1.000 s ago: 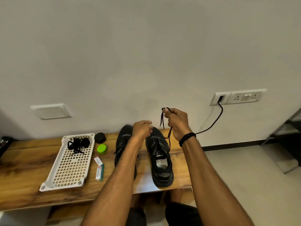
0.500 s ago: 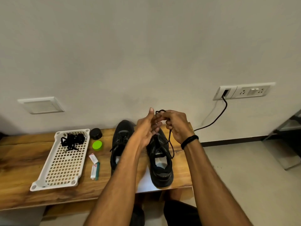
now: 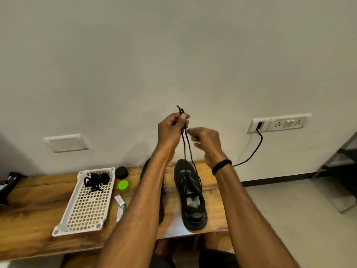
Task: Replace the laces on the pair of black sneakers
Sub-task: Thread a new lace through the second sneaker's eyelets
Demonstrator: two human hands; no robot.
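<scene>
Two black sneakers stand on the wooden bench (image 3: pixel 29 213). The right sneaker (image 3: pixel 191 196) is in full view; the left sneaker (image 3: pixel 161 202) is mostly hidden behind my left forearm. My left hand (image 3: pixel 171 130) is raised above the shoes and pinches both strands of a black lace (image 3: pixel 186 146), which hang down to the right sneaker's toe. Just right of the strands, my right hand (image 3: pixel 206 143) hovers with loosely curled fingers and holds nothing. A bundle of black laces (image 3: pixel 96 179) lies in the white perforated tray (image 3: pixel 87 215).
A black jar lid (image 3: pixel 121 172), a green lid (image 3: pixel 123 185) and two small tubes (image 3: pixel 120 205) lie between tray and shoes. A black cable (image 3: pixel 253 151) runs from the wall socket (image 3: pixel 278 123) down behind my right wrist. A dark object (image 3: pixel 8 184) sits at the bench's left end.
The lace passed from my right hand to my left. My left hand rose, pulling both strands up. My right hand let go and moved slightly down and right.
</scene>
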